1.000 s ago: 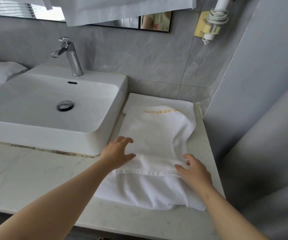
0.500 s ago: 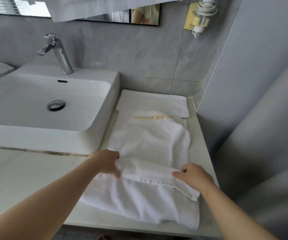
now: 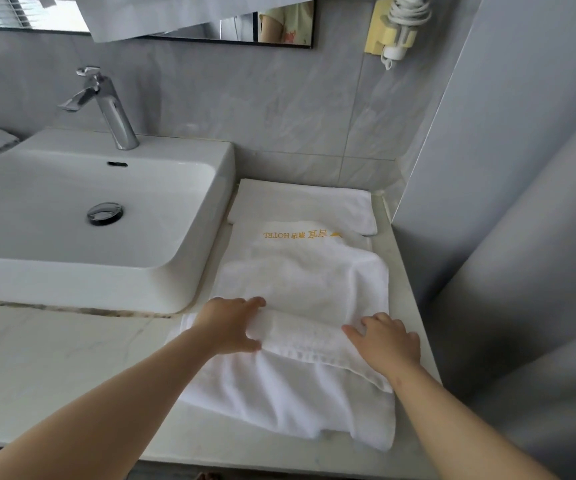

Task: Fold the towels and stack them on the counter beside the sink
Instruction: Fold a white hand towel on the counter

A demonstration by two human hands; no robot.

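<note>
**A:** What are the hands on?

**B:** The left hand point(image 3: 231, 323) grips the thick doubled edge of a white terry towel with gold stitched lettering point(image 3: 300, 278), fingers over and thumb near the underside. The right hand point(image 3: 385, 341) lies on the other end of the same fold with its fingers bent. Whether it pinches or only presses, I cannot tell.

**A:** Which step is this?

**B:** Mid-fold, I'd judge. The next move calls for carrying that edge toward the lettering with both ends level, because soft, limp pile sags and skews.

**A:** And where is the towel?

**B:** On the pale marbled stone counter point(image 3: 54, 358), just right of the glossy white rectangular ceramic sink point(image 3: 226, 188). Its far end meets a folded white towel point(image 3: 300, 199) by the wall.
</note>
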